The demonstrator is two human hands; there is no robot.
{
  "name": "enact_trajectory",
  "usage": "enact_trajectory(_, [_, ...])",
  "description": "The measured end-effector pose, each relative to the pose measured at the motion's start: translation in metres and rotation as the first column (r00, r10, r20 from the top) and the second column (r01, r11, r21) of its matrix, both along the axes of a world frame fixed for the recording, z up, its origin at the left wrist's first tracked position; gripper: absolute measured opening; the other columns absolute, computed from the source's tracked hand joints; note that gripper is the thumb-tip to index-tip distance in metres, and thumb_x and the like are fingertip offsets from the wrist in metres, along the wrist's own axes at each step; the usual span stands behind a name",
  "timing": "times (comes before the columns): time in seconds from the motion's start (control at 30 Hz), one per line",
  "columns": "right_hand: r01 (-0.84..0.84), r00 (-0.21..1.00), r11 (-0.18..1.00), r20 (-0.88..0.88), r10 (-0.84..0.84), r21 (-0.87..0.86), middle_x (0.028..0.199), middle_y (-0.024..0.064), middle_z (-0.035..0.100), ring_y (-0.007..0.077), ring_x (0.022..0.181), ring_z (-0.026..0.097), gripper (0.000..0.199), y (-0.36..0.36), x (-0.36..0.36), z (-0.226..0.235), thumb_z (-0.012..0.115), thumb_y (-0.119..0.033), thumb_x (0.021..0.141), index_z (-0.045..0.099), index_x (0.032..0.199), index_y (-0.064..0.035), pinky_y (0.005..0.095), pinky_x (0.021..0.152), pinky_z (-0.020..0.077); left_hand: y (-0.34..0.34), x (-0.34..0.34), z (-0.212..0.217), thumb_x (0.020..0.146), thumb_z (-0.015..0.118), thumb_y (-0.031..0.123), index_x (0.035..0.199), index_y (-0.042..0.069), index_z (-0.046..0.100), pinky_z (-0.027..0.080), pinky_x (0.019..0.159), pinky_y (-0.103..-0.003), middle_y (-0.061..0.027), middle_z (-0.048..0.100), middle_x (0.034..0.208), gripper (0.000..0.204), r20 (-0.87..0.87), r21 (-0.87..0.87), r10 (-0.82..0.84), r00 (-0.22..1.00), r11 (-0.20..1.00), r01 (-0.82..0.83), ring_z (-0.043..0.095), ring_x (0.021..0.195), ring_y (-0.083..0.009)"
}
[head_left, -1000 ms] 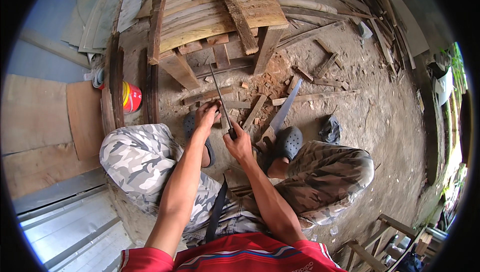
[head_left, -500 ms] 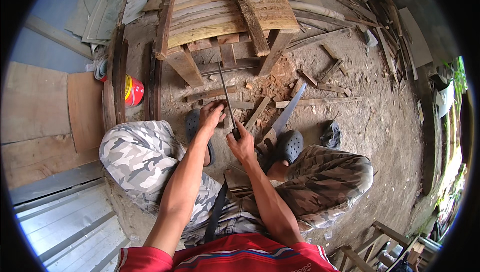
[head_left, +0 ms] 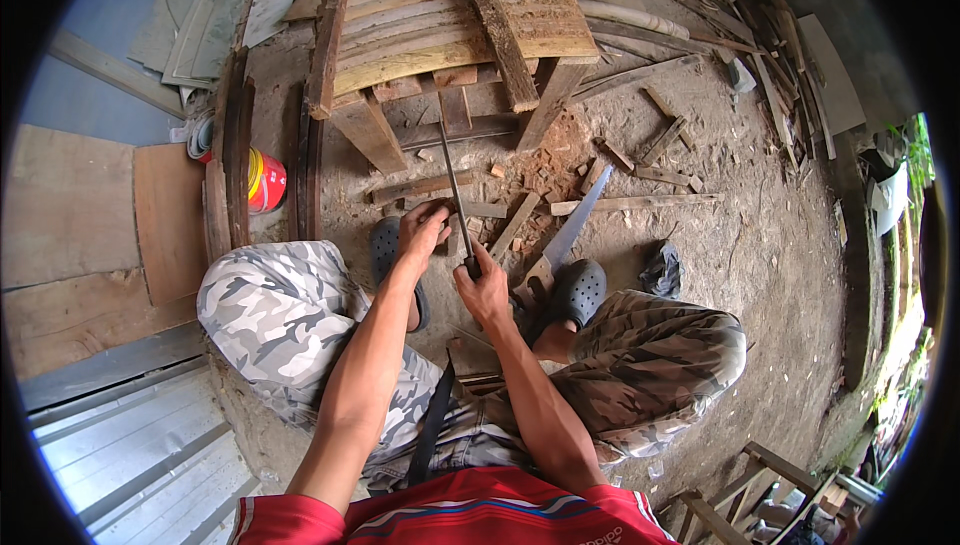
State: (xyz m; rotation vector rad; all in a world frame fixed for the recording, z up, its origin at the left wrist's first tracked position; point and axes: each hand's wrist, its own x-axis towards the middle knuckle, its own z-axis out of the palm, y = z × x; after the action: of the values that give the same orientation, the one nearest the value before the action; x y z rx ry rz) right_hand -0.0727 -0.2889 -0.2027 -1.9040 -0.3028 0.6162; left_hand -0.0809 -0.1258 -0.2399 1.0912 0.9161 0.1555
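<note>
The right hand [head_left: 483,288] is closed around the dark handle of a long thin metal blade [head_left: 455,190], which points away toward the wooden pallet [head_left: 450,15] at the far side of the dirt floor [head_left: 720,235]. The left hand [head_left: 422,230] curls over a small piece of wood [head_left: 470,210] beside the blade. A handsaw [head_left: 560,245] lies on the floor just right of the hands.
</note>
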Motion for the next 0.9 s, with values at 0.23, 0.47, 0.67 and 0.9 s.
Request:
enact_trajectory(0.23, [-0.004, 1.000, 1.000, -0.013, 0.004, -0.002, 0.063, 0.0070, 0.054, 0.0153, 0.057, 0.052, 0.064, 0.0014, 0.0000, 0.0030, 0.061, -0.016, 0.081, 0.053, 0.144, -0.0076, 0.0344, 0.060, 0.0471, 0.0012, -0.0019, -0.0031, 0.097, 0.067, 0.019, 0.123, 0.008, 0.068, 0.057, 0.089, -0.030, -0.0030, 0.070, 0.117, 0.029, 0.021, -0.010, 0.000, 1.000, 1.000, 0.000, 0.065, 0.107, -0.0132])
enact_trajectory(0.47, [0.000, 1.000, 1.000, -0.007, 0.000, -0.011, 0.063, 0.0064, 0.053, 0.0148, 0.057, 0.051, 0.064, 0.0005, 0.0007, 0.0008, 0.061, -0.015, 0.081, 0.053, 0.144, -0.0076, 0.0341, 0.060, 0.0465, 0.0003, -0.0006, -0.0040, 0.097, 0.066, 0.018, 0.124, 0.007, 0.068, 0.058, 0.087, -0.029, -0.0033, 0.069, 0.117, 0.029, 0.019, -0.008, -0.004, 1.000, 1.000, 0.004, 0.065, 0.106, -0.0123])
enact_trajectory(0.67, [0.010, 1.000, 1.000, -0.027, -0.009, 0.015, 0.066, 0.0105, 0.055, 0.0158, 0.058, 0.050, 0.060, 0.0013, 0.0003, 0.0078, 0.062, -0.018, 0.082, 0.056, 0.140, -0.0044, 0.0343, 0.060, 0.0460, 0.0024, -0.0018, -0.0072, 0.097, 0.067, 0.018, 0.122, 0.007, 0.068, 0.058, 0.086, -0.027, -0.0030, 0.070, 0.115, 0.028, 0.022, -0.017, 0.005, 1.000, 1.000, -0.005, 0.065, 0.104, -0.0116])
enact_trajectory(0.9, [-0.006, 1.000, 1.000, 0.016, 0.006, 0.005, 0.073, 0.0158, 0.064, 0.0187, 0.059, 0.055, 0.059, -0.0001, -0.0009, -0.0006, 0.062, -0.018, 0.083, 0.056, 0.140, -0.0045, 0.0355, 0.061, 0.0483, 0.0005, -0.0019, -0.0018, 0.097, 0.066, 0.016, 0.121, 0.007, 0.068, 0.058, 0.086, -0.028, -0.0031, 0.070, 0.115, 0.026, 0.017, -0.044, 0.027, 1.000, 0.999, -0.026, 0.065, 0.105, -0.0117])
